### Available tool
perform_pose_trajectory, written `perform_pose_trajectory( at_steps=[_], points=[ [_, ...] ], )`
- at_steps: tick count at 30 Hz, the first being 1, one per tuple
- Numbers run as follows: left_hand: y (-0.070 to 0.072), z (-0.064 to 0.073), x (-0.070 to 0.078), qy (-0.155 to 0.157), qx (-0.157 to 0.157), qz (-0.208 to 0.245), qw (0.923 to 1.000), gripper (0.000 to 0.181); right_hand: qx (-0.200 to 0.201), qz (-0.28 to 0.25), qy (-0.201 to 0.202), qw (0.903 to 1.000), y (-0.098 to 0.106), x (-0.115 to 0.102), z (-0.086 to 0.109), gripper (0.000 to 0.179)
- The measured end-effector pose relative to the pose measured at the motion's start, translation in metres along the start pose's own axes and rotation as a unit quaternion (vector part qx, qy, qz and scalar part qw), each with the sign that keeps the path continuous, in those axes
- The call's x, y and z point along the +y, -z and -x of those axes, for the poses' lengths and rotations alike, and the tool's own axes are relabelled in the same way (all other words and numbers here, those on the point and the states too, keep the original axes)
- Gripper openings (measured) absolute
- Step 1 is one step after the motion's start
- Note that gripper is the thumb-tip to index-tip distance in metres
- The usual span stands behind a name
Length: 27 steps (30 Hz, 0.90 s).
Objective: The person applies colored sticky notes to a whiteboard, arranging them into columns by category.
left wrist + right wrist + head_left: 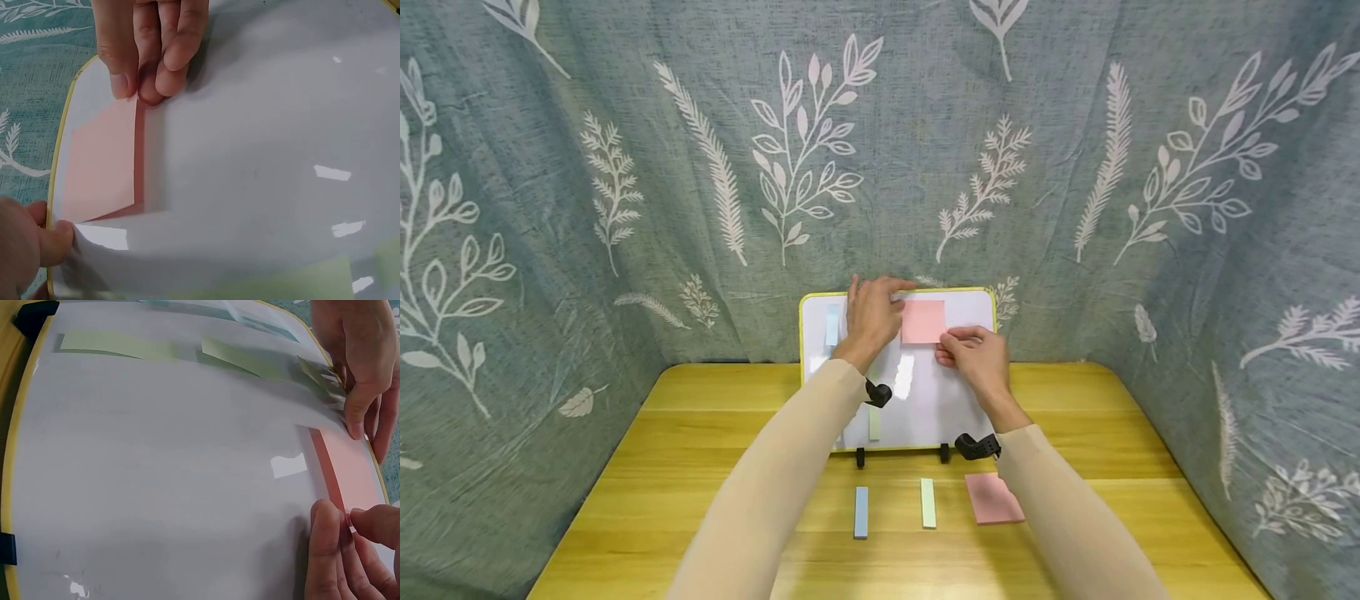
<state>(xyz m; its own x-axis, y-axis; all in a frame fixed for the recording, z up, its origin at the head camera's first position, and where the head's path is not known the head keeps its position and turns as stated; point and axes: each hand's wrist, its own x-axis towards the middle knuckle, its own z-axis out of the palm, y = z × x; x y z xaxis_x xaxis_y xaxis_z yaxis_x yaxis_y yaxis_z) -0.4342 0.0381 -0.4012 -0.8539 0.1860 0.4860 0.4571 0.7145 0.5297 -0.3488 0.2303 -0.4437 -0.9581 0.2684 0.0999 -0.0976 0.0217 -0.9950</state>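
A white board [925, 408] with a yellow rim stands upright on the table. At its top, a square pink sticky note [922, 322] lies against it, its lower edge lifted off the surface. My right hand [977, 358] pinches the note's lower right corner between thumb and finger, clearest in the right wrist view. My left hand [875, 317] grips the board's top rim, thumb [356, 419] on the front beside the note's corner and fingers partly hidden behind. Green strips [112, 345] and pale blue strips [832, 325] are stuck on the board's left part.
On the table [715, 425] in front of the board lie a blue strip pad [861, 512], a pale green strip pad [928, 503] and a pink note pad [991, 498], partly under my right forearm. Black feet [861, 457] support the board. A patterned curtain [895, 167] hangs behind.
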Motion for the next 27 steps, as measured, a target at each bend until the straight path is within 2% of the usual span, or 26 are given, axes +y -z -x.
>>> perform_pose_trajectory(
  at_steps=[4,8,15,17,22,27],
  points=[
    [0.000,0.001,-0.011,-0.027,0.015,0.011,0.9995,0.043,-0.005,0.017,0.004,0.9998,0.002,0.003,0.001,0.029],
    [0.006,0.008,-0.018,-0.052,0.040,0.017,0.9977,0.038,-0.013,0.036,0.010,0.9992,0.006,0.006,0.005,0.030],
    [0.039,0.037,-0.006,-0.089,0.038,0.010,0.9952,0.030,-0.030,0.081,0.031,0.9958,0.015,0.010,0.014,0.030],
    [0.044,0.044,-0.006,-0.103,0.038,0.012,0.9938,0.028,-0.040,0.101,0.040,0.9932,0.020,0.012,0.016,0.031],
    [0.051,0.063,-0.006,-0.143,0.034,0.007,0.9892,0.026,-0.070,0.170,0.077,0.9799,0.033,0.015,0.025,0.034],
    [0.054,0.087,-0.006,-0.191,0.038,-0.010,0.9808,0.022,-0.092,0.247,0.123,0.9567,0.046,0.020,0.037,0.036]
  ],
)
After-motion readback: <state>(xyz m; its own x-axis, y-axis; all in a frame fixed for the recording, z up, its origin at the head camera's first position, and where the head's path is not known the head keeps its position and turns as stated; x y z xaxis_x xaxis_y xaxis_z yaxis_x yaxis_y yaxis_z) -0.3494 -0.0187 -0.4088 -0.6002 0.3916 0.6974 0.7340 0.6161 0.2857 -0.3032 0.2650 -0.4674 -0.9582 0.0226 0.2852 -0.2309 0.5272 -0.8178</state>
